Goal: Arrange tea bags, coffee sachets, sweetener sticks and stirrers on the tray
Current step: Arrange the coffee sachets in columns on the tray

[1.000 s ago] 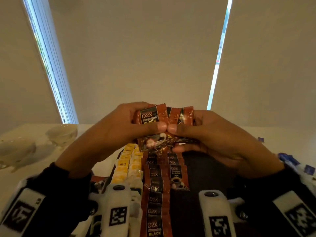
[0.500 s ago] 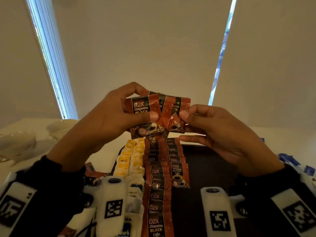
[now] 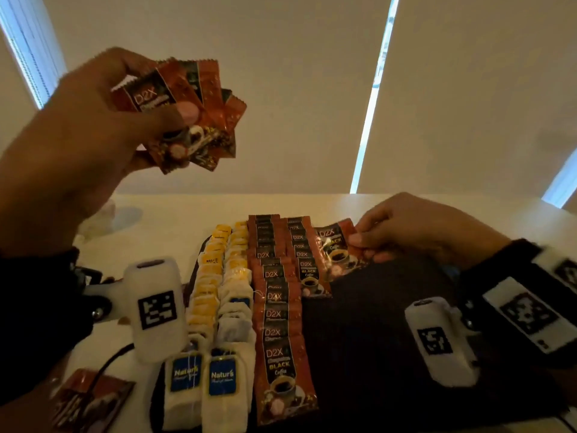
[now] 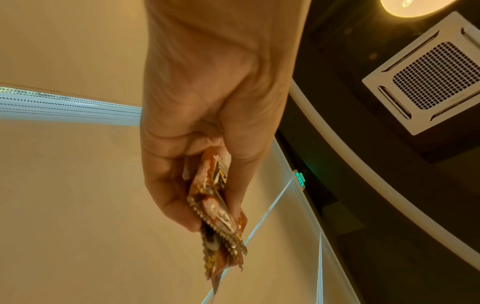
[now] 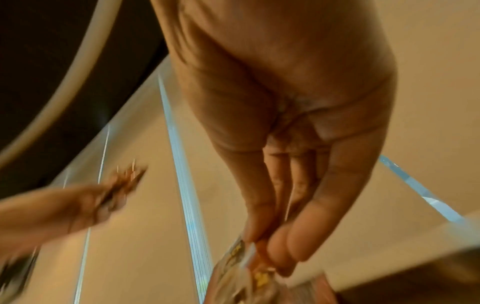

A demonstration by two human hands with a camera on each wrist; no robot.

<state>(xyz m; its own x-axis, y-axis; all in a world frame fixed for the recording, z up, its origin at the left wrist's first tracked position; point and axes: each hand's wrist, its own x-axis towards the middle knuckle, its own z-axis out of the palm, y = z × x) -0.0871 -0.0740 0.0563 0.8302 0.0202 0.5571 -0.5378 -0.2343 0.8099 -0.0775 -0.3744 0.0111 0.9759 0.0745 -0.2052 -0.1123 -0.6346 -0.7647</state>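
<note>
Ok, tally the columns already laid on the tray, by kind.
Tea bag columns: 2
Coffee sachet columns: 2
Total: 4, not counting the single sachet that the right hand pinches beside them.

Pale cream roller blinds (image 3: 468,89) are covering the windows, with narrow strips of blue daylight (image 3: 371,98) showing between them. A white table (image 3: 175,220) is running along beneath. Overhead, a round warm ceiling lamp (image 4: 415,6) is glowing beside a square white grilled air-conditioning vent (image 4: 431,74) in a dark ceiling.
</note>
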